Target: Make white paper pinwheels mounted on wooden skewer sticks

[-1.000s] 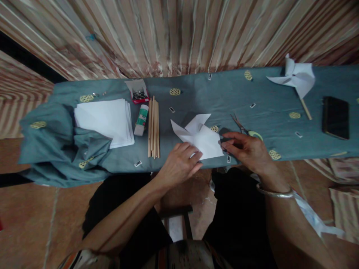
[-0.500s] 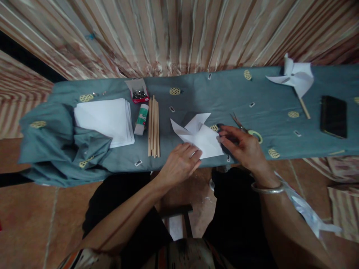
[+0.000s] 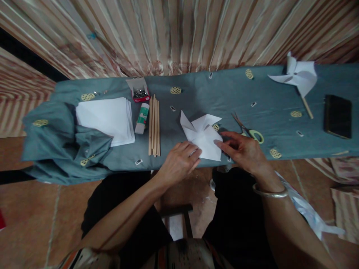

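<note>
A white paper pinwheel (image 3: 206, 140), with some corners folded toward its middle, lies in front of me on the cloth. My left hand (image 3: 183, 155) grips its lower left edge, fingers bent over the paper. At the right edge, my right hand (image 3: 238, 147) takes hold of the sheet between thumb and fingers, the thumb resting on top. Just beyond the right hand lie scissors (image 3: 246, 129) with light green handles. To the left of the pinwheel is a row of wooden sticks (image 3: 154, 127).
On the blue-green tablecloth (image 3: 196, 86) are a paper stack (image 3: 103, 119), a glue stick (image 3: 142, 117) and an open red box (image 3: 140, 95) of small metal pins. A pinwheel on a stick (image 3: 303, 76) and a black phone (image 3: 338, 116) lie right. A striped curtain (image 3: 179, 37) hangs behind.
The paper pinwheel has turned clockwise a little under my hands. My right thumb has come onto its right edge, and the scissors' handles show more.
</note>
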Motion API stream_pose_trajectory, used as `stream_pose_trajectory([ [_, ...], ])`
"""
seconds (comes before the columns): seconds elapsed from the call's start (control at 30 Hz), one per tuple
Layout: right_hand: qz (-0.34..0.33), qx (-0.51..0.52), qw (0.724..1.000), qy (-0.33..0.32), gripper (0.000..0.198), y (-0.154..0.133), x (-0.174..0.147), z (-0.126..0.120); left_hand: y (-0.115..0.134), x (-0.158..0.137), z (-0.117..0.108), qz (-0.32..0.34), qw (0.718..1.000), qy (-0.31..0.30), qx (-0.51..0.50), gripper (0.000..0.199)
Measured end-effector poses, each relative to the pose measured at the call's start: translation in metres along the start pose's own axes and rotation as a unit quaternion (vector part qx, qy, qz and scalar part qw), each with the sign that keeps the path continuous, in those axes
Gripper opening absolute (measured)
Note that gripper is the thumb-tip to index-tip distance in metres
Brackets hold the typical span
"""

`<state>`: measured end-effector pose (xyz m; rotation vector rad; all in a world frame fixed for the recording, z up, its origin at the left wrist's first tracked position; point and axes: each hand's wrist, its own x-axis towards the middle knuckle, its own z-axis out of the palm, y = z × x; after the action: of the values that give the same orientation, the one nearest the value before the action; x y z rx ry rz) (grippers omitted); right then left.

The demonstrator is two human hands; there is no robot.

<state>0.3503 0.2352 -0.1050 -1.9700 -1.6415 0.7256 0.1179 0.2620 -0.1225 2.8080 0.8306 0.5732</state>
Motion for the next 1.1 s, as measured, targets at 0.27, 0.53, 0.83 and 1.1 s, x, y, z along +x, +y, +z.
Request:
stream_pose_trajectory([
  [0.27, -0.051, 0.015, 0.997, 0.063, 0.023, 0.002, -0.003, -0.014, -0.002, 0.001, 0.003, 0.007, 0.999, 0.033, 0.003, 0.011],
  [0.53, -0.13, 0.098, 0.986, -0.029, 0.019, -0.001, -0.001, -0.005, -0.002, 0.0, 0.003, -0.026, 0.998, 0.045, -0.04, 0.015],
  [0.83, -0.14, 0.144, 0.979, -0.018, 0.009, -0.011, 0.013, 0.012, -0.001, 0.001, 0.002, -0.042, 0.997, 0.018, -0.062, 0.013],
  [1.1, -0.143, 0.042, 0.986, 0.069, 0.007, -0.017, 0.012, 0.029, -0.001, -0.001, 0.005, -0.05, 0.995, 0.034, -0.073, 0.026],
])
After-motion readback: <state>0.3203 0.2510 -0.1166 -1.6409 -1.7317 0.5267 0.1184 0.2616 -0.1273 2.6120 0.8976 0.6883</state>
